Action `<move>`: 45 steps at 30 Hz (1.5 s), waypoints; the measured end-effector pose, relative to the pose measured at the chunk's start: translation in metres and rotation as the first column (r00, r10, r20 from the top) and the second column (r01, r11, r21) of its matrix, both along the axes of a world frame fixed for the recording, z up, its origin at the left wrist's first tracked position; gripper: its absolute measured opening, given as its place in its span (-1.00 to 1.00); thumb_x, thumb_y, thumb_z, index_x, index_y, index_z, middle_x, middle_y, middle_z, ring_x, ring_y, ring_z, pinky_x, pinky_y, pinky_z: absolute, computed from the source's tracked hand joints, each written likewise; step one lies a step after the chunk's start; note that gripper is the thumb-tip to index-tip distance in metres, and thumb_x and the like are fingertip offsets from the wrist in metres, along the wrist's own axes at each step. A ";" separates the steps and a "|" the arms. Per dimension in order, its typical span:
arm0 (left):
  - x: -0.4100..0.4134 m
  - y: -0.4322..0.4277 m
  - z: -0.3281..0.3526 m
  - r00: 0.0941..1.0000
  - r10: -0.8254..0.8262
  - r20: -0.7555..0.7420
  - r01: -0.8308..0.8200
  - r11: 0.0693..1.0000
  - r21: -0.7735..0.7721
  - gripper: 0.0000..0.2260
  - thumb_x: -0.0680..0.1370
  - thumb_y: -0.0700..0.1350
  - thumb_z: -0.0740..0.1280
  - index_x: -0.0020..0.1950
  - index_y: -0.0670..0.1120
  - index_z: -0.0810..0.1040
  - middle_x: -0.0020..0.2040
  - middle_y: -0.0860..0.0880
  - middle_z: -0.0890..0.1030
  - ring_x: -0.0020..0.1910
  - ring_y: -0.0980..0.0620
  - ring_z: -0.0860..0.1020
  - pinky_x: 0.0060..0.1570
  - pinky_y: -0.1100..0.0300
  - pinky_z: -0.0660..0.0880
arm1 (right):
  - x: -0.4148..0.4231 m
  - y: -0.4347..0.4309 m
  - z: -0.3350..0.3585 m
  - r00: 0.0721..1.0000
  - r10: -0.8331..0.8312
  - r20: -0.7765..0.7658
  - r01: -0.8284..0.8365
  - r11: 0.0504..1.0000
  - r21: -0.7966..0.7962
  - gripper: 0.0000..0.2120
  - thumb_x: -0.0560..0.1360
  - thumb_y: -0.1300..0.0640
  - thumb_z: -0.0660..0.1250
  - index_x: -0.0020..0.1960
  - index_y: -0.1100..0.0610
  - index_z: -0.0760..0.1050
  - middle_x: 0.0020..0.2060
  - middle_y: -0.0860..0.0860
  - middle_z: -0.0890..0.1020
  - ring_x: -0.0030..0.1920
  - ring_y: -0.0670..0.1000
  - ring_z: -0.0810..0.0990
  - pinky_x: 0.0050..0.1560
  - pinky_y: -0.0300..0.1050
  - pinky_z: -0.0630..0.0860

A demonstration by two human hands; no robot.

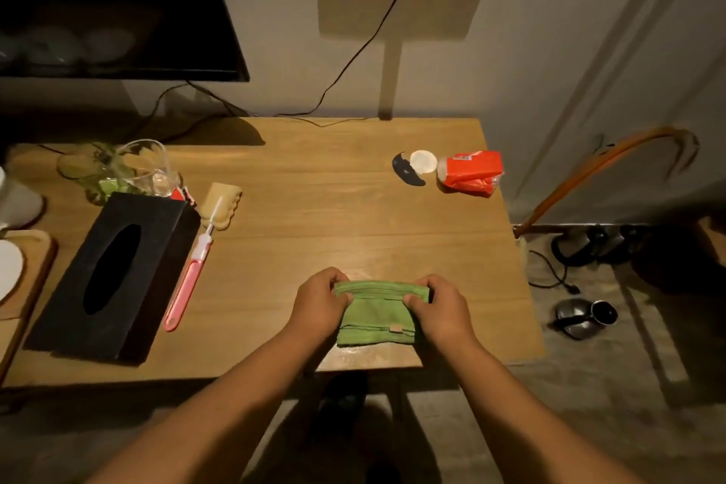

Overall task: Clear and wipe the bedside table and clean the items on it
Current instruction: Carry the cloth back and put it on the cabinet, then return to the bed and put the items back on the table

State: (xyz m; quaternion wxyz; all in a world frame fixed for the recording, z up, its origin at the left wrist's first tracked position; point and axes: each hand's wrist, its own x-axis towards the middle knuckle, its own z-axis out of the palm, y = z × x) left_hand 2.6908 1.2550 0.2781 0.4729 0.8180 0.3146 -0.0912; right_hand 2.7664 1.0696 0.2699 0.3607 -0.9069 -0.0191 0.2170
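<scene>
A folded green cloth (375, 316) lies near the front edge of the wooden bedside table (322, 204). My left hand (320, 305) grips the cloth's left side and my right hand (438, 310) grips its right side, fingers curled over the far fold. A black tissue box (114, 275) lies at the left. Beside it are a pink-handled sponge brush (192, 267) and a clear glass jug (145, 165). At the far right sit a red tissue packet (469, 171), a white round lid (423, 161) and a small black piece (406, 171).
A dark TV screen (118, 4) hangs at the upper left. A black cable (353, 63) runs from a wall socket down to the table. On the floor at the right are a metal cup (585, 316), cables and a curved orange pole (589, 169). A wooden tray (27, 271) sits at the far left.
</scene>
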 end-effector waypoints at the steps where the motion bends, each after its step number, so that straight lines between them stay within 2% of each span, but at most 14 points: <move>1: 0.005 0.004 -0.004 1.000 -0.002 0.006 0.002 1.000 0.011 -0.90 0.47 -0.23 0.40 -0.16 -0.06 0.53 -0.21 -0.01 0.61 -0.18 -0.01 0.56 -0.18 0.15 0.47 | 0.004 0.005 -0.004 1.000 -0.015 0.003 0.015 1.000 0.001 -0.88 0.42 0.09 0.44 -0.15 -0.02 0.49 -0.28 -0.14 0.58 -0.24 -0.11 0.54 -0.32 -0.23 0.37; 5: 0.022 0.013 -0.016 0.989 -0.118 -0.087 0.129 0.983 0.132 -0.90 0.51 -0.14 0.37 -0.08 -0.07 0.46 -0.15 -0.03 0.56 -0.15 -0.04 0.52 -0.16 0.11 0.43 | 0.013 0.016 -0.015 1.000 0.002 0.013 -0.001 0.996 -0.093 -0.88 0.45 0.03 0.37 -0.08 -0.02 0.45 -0.19 -0.09 0.58 -0.16 -0.03 0.54 -0.22 -0.10 0.42; 11: 0.044 0.012 -0.007 0.916 -0.250 -0.313 0.331 0.911 0.244 -0.70 0.54 -0.08 0.36 0.13 -0.11 0.29 -0.06 -0.12 0.53 -0.09 -0.13 0.56 -0.08 -0.02 0.54 | 0.007 0.018 -0.016 0.994 0.034 0.101 -0.010 0.972 -0.233 -0.75 0.46 -0.06 0.37 0.02 0.01 0.36 -0.12 -0.05 0.47 -0.10 0.00 0.45 -0.14 -0.06 0.46; 15: 0.059 0.006 0.008 0.850 -0.414 -0.325 0.503 0.822 0.268 -0.70 0.50 -0.13 0.34 0.15 -0.10 0.30 0.02 -0.12 0.48 -0.05 -0.15 0.53 -0.01 -0.07 0.53 | -0.008 0.005 -0.008 0.987 -0.079 0.143 0.103 0.980 -0.173 -0.71 0.46 0.04 0.42 0.08 0.10 0.42 -0.15 -0.04 0.47 -0.15 0.00 0.47 -0.19 -0.14 0.40; 18: 0.063 -0.021 0.016 0.799 -0.557 -0.225 0.601 0.736 0.311 -0.81 0.52 -0.10 0.28 0.08 -0.04 0.33 -0.03 -0.06 0.47 -0.12 -0.06 0.51 -0.06 -0.05 0.55 | -0.035 -0.023 0.000 0.960 -0.203 0.195 0.221 0.972 -0.076 -0.75 0.44 0.07 0.44 0.03 0.15 0.48 -0.24 -0.03 0.48 -0.25 -0.02 0.45 -0.22 -0.15 0.41; 21: 0.060 -0.066 0.024 0.670 -0.732 -0.128 0.737 0.632 0.241 -0.87 0.51 -0.08 0.31 -0.01 -0.04 0.39 -0.05 -0.05 0.54 -0.10 -0.05 0.52 -0.05 0.01 0.52 | -0.077 -0.063 0.010 0.924 -0.358 0.131 0.358 0.933 0.029 -0.84 0.46 -0.01 0.37 -0.02 0.01 0.46 -0.31 -0.11 0.49 -0.31 -0.11 0.47 -0.30 -0.28 0.40; 25: 0.028 -0.141 0.033 0.349 -0.934 -0.082 0.923 0.327 0.203 -0.89 0.50 -0.10 0.33 -0.01 -0.07 0.47 -0.05 -0.08 0.62 -0.03 -0.10 0.57 -0.06 0.09 0.50 | -0.154 -0.121 0.020 0.845 -0.535 0.018 0.535 0.845 -0.013 -0.89 0.50 0.06 0.35 -0.03 -0.04 0.43 -0.28 -0.12 0.52 -0.27 -0.16 0.49 -0.31 -0.44 0.30; 28: -0.028 -0.204 0.042 0.084 -0.996 -0.038 0.963 0.072 0.259 -0.91 0.54 -0.07 0.31 -0.02 -0.06 0.48 -0.08 -0.06 0.63 -0.05 -0.06 0.59 -0.08 0.09 0.50 | -0.242 -0.160 0.028 0.703 -0.711 0.005 0.711 0.703 -0.012 -0.90 0.49 0.05 0.32 0.00 -0.02 0.47 -0.27 -0.12 0.55 -0.25 -0.17 0.52 -0.21 -0.28 0.39; 31: -0.102 -0.259 0.049 -0.138 -0.990 -0.001 0.940 -0.132 0.315 -0.86 0.56 -0.03 0.29 0.07 -0.04 0.50 -0.08 -0.02 0.62 -0.10 -0.01 0.59 -0.08 0.09 0.53 | -0.343 -0.179 0.037 0.489 -0.872 -0.025 0.872 0.488 0.024 -0.89 0.49 0.06 0.35 0.01 -0.04 0.48 -0.25 -0.17 0.54 -0.14 -0.10 0.55 -0.15 -0.24 0.43; 34: -0.207 -0.307 0.058 -0.371 -0.929 -0.001 0.872 -0.349 0.343 -0.80 0.57 -0.02 0.28 0.16 -0.06 0.51 -0.01 -0.04 0.61 -0.06 -0.02 0.58 -0.08 0.13 0.51 | -0.463 -0.190 0.055 0.291 -0.956 0.022 0.955 0.292 0.058 -0.91 0.49 0.10 0.34 -0.08 -0.04 0.44 -0.25 -0.13 0.56 -0.17 -0.07 0.56 -0.16 -0.19 0.48; 36: -0.307 -0.338 0.068 -0.548 -0.836 0.003 0.782 -0.511 0.357 -0.79 0.58 -0.03 0.28 0.17 -0.07 0.52 0.04 -0.05 0.61 -0.01 -0.03 0.57 -0.07 0.17 0.47 | -0.572 -0.187 0.067 0.101 -0.994 0.046 0.993 0.104 0.055 -0.95 0.48 0.13 0.34 -0.06 0.04 0.49 -0.20 -0.01 0.61 -0.14 0.01 0.59 -0.10 -0.08 0.53; 38: -0.364 -0.357 0.069 -0.661 -0.750 0.004 0.695 -0.611 0.379 -0.78 0.58 -0.04 0.27 0.17 -0.09 0.52 0.07 -0.07 0.60 0.03 -0.04 0.56 -0.09 0.21 0.42 | -0.631 -0.184 0.071 0.004 -0.998 0.057 1.000 0.006 0.031 -0.93 0.48 0.16 0.33 -0.05 0.10 0.52 -0.14 0.05 0.63 -0.09 0.06 0.60 -0.05 -0.04 0.53; 42: -0.526 -0.394 0.088 -0.876 -0.482 -0.015 0.429 -0.793 0.432 -0.71 0.58 -0.04 0.25 0.25 -0.10 0.50 0.17 -0.12 0.58 0.15 -0.10 0.54 0.03 0.17 0.42 | -0.782 -0.161 0.092 -0.267 -0.962 0.050 0.962 -0.269 -0.048 -0.85 0.53 0.13 0.28 0.10 0.08 0.50 0.01 0.04 0.62 0.04 0.05 0.59 0.06 -0.14 0.46; 45: -0.618 -0.413 0.102 -0.943 -0.332 -0.010 0.290 -0.838 0.462 -0.70 0.55 -0.05 0.26 0.27 -0.08 0.49 0.21 -0.13 0.57 0.19 -0.09 0.52 0.09 0.17 0.41 | -0.864 -0.142 0.103 -0.493 -0.862 0.115 0.865 -0.500 -0.037 -0.83 0.51 0.08 0.34 0.07 0.10 0.52 -0.04 0.06 0.62 0.00 0.07 0.59 0.00 -0.18 0.44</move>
